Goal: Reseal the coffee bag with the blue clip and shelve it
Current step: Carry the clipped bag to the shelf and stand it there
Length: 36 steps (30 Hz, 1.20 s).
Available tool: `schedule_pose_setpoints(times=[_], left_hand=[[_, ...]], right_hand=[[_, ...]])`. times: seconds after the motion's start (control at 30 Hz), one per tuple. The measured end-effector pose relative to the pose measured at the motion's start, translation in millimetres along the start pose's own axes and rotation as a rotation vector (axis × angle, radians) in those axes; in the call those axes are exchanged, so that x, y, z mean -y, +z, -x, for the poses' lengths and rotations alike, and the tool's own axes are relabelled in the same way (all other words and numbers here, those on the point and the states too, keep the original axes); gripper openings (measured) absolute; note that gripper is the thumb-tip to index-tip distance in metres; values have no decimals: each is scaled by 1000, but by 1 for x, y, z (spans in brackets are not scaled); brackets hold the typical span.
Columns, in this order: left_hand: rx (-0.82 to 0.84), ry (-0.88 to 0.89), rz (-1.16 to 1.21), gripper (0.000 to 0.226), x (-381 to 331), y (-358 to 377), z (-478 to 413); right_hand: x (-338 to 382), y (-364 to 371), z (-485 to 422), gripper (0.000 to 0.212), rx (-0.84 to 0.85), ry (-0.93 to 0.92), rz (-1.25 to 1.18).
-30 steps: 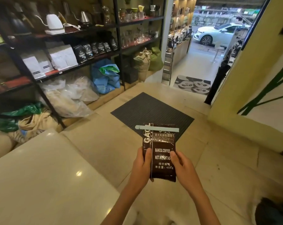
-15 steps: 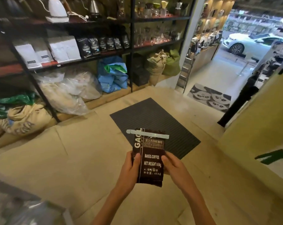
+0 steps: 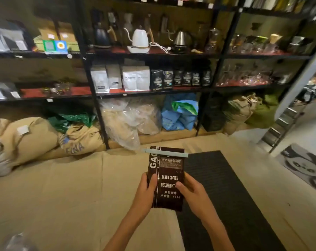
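I hold a dark brown coffee bag (image 3: 169, 171) upright in front of me, above the floor. A pale blue clip (image 3: 165, 153) runs across its folded top and sticks out on both sides. My left hand (image 3: 146, 192) grips the bag's left edge, thumb on the front. My right hand (image 3: 192, 192) grips its right edge the same way. The black metal shelf unit (image 3: 92, 84) faces me; its middle board (image 3: 150, 92) carries a row of white and black coffee bags (image 3: 135, 77).
Kettles (image 3: 140, 39) and glassware stand on the upper board. Burlap sacks (image 3: 32, 138), clear plastic bags (image 3: 130, 120) and a blue bag (image 3: 179, 113) lie under the shelves. A black floor mat (image 3: 226, 196) lies to my right, a step ladder (image 3: 284, 124) farther right.
The view has swung left and up from the doorway toward the shelves, which are now straight ahead and closer. Both hands keep the same grip on the clipped bag.
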State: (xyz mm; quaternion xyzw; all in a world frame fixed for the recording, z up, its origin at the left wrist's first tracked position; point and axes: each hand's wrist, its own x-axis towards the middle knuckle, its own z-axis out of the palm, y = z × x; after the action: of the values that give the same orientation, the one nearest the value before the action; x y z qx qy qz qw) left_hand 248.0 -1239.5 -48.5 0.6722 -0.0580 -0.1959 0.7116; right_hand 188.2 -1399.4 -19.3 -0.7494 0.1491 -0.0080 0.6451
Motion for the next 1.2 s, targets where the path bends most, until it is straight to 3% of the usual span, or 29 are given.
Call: schedule_pose_setpoints(times=[0.13,0.27,0.53,0.63,0.8,0.97,1.03,1.2], left_hand=[[-170,16,27,21,-20,-35,-79],[-337,38,36,19,-35,-88,-159],[-710,53,101,17,-77,-238,-271],[-875,81,115,26,-91,-307,-284],[-1069,98,136,14,-94,-431,-301],[-1085,113,228,16,-105,-551,-329],[-1019,125,242,22,-117,-600,-345],[-879,57,205,36,-132,-716,-408]], right_hand=[[26,23,-109,45,67,-28,-42],[41,67,-220,28,66,-102,-54],[94,226,-418,22,491,-97,-64],[118,307,-461,20,658,-86,-17],[148,446,-517,12,869,-140,69],[180,558,-561,13,948,-131,80],[194,597,-586,19,950,-112,86],[236,676,-660,72,792,-57,37]])
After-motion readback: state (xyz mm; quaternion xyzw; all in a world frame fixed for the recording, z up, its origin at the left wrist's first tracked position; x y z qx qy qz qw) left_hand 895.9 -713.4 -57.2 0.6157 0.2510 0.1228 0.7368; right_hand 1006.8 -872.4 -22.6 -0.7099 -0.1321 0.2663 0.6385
